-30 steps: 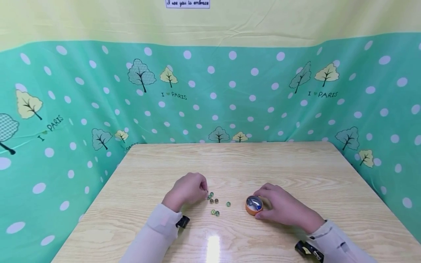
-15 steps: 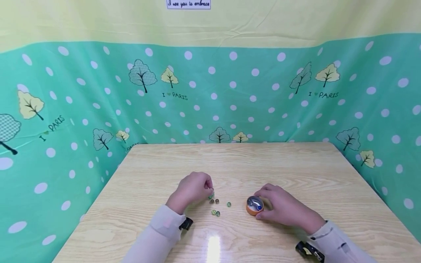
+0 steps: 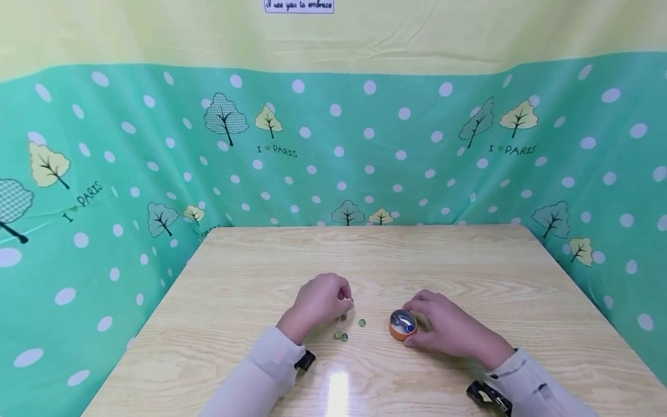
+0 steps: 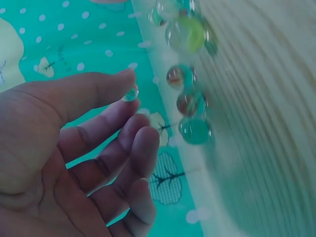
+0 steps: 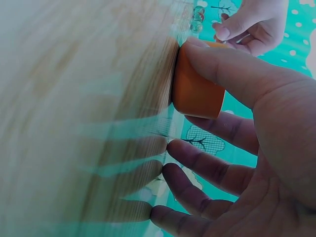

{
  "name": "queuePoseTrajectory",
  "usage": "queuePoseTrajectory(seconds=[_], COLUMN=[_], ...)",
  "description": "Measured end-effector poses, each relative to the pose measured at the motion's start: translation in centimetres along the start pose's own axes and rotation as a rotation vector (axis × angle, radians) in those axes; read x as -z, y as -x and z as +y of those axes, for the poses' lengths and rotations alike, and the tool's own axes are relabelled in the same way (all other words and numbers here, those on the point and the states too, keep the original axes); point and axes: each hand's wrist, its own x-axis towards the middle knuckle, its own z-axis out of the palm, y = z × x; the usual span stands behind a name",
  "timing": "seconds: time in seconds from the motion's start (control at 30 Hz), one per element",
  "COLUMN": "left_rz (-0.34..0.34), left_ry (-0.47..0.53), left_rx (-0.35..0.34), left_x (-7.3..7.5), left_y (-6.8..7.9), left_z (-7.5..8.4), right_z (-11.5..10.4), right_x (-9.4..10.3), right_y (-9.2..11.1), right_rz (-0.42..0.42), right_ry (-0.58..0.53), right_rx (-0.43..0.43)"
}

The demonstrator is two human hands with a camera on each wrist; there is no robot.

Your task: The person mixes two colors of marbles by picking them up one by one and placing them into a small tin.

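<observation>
Head view: on the wooden table (image 3: 469,255), the right hand (image 3: 443,325) has thumb and forefinger clamped on an orange container (image 3: 400,335), while the left hand (image 3: 322,296) has shifted rightward, toward it, over the last second. From afar, I see its thumb and forefinger pinching one marble (image 4: 131,94) clear of the loose marbles (image 4: 191,102); I judge the pick-up made, the container not yet reached.
</observation>
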Motion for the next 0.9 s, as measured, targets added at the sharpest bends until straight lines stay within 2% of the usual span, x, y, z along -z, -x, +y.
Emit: queuePoseTrajectory(seconds=[0.27,0.53,0.77,0.9], left_rz=[0.04,0.021,0.002,0.001], left_ry=[-0.033,-0.055,-0.063,-0.061], left_rx=[-0.04,-0.079,-0.099,-0.124], left_x=[-0.9,-0.9,-0.9,-1.0], left_y=[0.0,-0.4,-0.7,-1.1], left_z=[1.0,2.6,3.8,4.5], right_z=[0.0,0.0,0.4,1.0], right_x=[-0.4,-0.4,-0.5,-0.5], right_y=[-0.2,-0.4,-0.8,-0.8], right_rz=[-0.004,0.018,0.001,-0.022], right_ry=[0.004,-0.01,-0.121,-0.208], right_rx=[0.001,-0.044,-0.086,-0.055])
